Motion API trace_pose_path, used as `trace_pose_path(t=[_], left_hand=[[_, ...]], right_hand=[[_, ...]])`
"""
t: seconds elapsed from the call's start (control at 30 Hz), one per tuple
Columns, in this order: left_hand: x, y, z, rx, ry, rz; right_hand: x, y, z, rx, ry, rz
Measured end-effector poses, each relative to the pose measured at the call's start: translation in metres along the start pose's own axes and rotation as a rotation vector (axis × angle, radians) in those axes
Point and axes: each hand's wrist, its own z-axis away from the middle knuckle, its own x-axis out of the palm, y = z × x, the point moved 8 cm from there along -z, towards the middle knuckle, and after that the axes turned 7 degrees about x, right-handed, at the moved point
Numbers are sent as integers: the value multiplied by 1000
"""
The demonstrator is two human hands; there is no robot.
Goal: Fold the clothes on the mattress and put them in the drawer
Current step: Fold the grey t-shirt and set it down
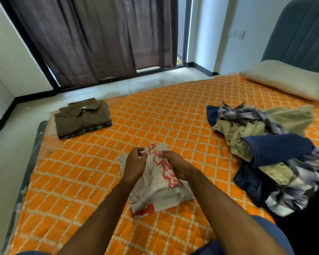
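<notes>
Working that white cotton t-shirt with the red lettering and black line drawing (156,183), you've got it bunched right under both hands on the orange quilted mattress with the cream diamond pattern (77,181). Your left hand (135,163) has its fingers curled onto the upper left part of the cloth, and your right hand (173,165) is pinching the fabric near the red print, the two hands close together with just a strip of shirt between them. My guess is this thing is light and floppy, so it won't hold a crease by itself and will slump wherever you don't support it. I'd say grab it by the shoulder seams or the hem corners instead of a fistful from the middle, then flatten it before folding. Up and to the left of your left hand sits a neatly folded brown collared shirt (81,117) on top of a plaid one, so that part looks done. Off to the right of your right hand there's a rumpled heap of navy, khaki and plaid clothes (261,144) still waiting. No drawer in sight.
</notes>
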Motion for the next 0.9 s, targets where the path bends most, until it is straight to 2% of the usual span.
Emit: trace_pose_path(t=[0.07,0.13,0.2,0.3,0.47,0.53,0.63,0.67,0.77,0.9], left_hand=[[-16,-34,5,-61,108,-254],[-27,-64,17,-175,152,-313],[-29,-82,29,-224,168,-287],[-9,-97,32,-205,76,-109],[9,-96,15,-239,9,-47],[10,-97,12,-278,-4,-20],[12,-105,9,-337,-11,25],[11,-108,9,-351,-19,44],[17,-123,3,-368,-42,98],[20,-118,6,-327,-51,148]], right_hand=[[-24,12,-12,19,122,147],[-28,10,-14,-49,150,173],[-30,7,-14,-135,163,168],[-40,8,-14,-248,188,212],[-66,16,-13,-275,285,408],[-63,15,-9,-279,341,600],[-42,6,3,-378,657,1132],[-25,9,4,-447,659,1244],[16,47,-8,-453,417,1476],[21,82,-6,-464,459,1597]])
